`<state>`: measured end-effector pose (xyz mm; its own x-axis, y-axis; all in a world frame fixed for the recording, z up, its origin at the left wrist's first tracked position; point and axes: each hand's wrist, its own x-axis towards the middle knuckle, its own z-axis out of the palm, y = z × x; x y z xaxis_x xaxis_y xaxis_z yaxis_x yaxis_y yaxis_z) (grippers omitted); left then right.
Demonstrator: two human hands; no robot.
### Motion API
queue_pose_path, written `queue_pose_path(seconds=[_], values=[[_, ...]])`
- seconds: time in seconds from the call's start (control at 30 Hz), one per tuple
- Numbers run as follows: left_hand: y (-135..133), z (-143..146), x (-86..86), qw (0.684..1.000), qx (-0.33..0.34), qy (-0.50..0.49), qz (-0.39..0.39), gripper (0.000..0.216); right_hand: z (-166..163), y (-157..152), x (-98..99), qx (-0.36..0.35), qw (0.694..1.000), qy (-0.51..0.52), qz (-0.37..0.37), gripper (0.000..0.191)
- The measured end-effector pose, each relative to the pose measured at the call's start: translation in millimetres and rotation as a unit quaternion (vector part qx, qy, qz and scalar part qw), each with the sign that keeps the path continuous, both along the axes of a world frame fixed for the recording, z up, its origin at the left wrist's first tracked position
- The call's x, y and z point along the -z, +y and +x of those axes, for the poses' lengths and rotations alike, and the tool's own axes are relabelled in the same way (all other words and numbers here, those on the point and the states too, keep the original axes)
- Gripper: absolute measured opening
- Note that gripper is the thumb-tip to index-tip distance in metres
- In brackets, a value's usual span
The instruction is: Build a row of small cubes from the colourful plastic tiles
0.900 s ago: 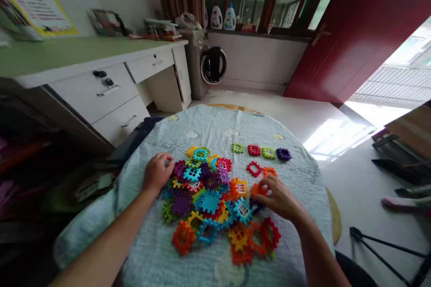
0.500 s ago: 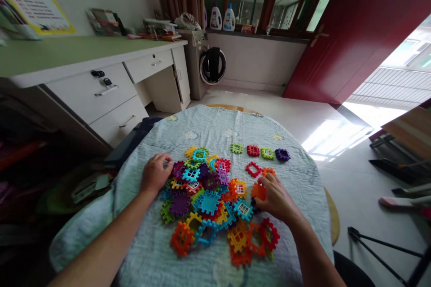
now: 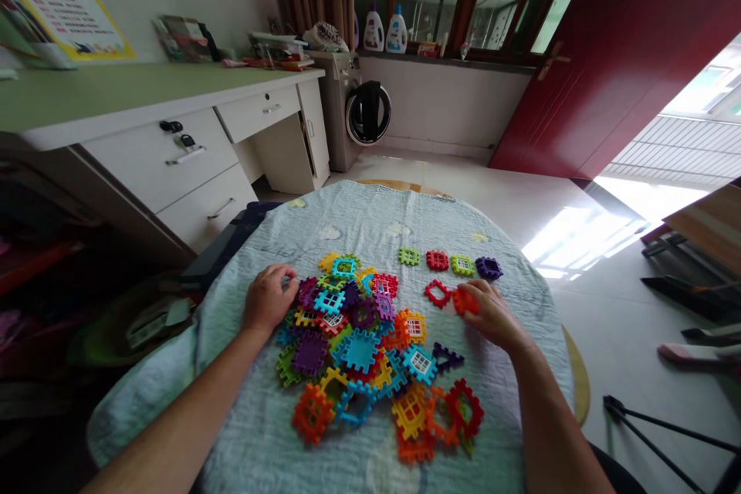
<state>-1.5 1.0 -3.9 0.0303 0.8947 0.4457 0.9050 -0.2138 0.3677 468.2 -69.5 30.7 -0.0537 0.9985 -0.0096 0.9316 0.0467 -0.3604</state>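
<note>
A heap of colourful interlocking plastic building tiles (image 3: 359, 349) lies on the cloth in front of me, some of them solid and some with window grids. At the heap's left edge rests my left hand (image 3: 269, 298), fingers loosely curled with a gap to the thumb and no tile visible in it. My right hand (image 3: 492, 316) holds an orange building tile (image 3: 465, 299) low over the cloth, just right of a red frame tile (image 3: 437, 293). Behind these stand out a row of separate tiles: light green (image 3: 408, 256), red (image 3: 437, 260), green with a white window (image 3: 461, 265) and purple (image 3: 489, 268).
The round table wears a pale blue cloth (image 3: 370, 220). A purple triangular tile (image 3: 447, 357) lies at the heap's right edge. Left stands a white desk (image 3: 174, 147) with drawers; beyond it is a washing machine (image 3: 339, 116). A black metal stand (image 3: 665, 424) is on the floor at right.
My right hand has moved away from me and slightly right, carrying the orange tile from beside the heap to near the red frame. The purple triangle is now uncovered. My left hand has stayed put.
</note>
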Motion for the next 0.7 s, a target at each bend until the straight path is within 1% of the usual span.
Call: queue_pose_path(seconds=[0.23, 0.37, 0.57, 0.63, 0.7], values=[[-1.3, 1.0, -2.1, 1.0, -0.006, -0.003, 0.004, 0.017, 6.1, -0.9, -1.2, -0.004, 1.0, -0.013, -0.024, 0.054], [-2.2, 2.9, -3.8, 1.0, -0.009, -0.008, 0.001, 0.016, 2.2, 1.7, -5.7, -0.014, 0.999, -0.021, -0.031, 0.05], [-2.9, 3.6, -3.9, 1.0, -0.008, -0.015, 0.002, 0.015, -6.1, 3.7, -18.9, -0.002, 0.996, -0.076, -0.049, 0.036], [-3.3, 3.7, -3.4, 1.0, -0.006, -0.015, 0.001, 0.014, -7.2, 5.5, -26.2, 0.009, 0.997, -0.069, -0.036, 0.038], [-3.7, 4.0, -3.3, 1.0, -0.005, -0.016, -0.002, 0.013, -11.6, 11.8, -35.4, 0.022, 0.999, -0.034, -0.011, 0.04]])
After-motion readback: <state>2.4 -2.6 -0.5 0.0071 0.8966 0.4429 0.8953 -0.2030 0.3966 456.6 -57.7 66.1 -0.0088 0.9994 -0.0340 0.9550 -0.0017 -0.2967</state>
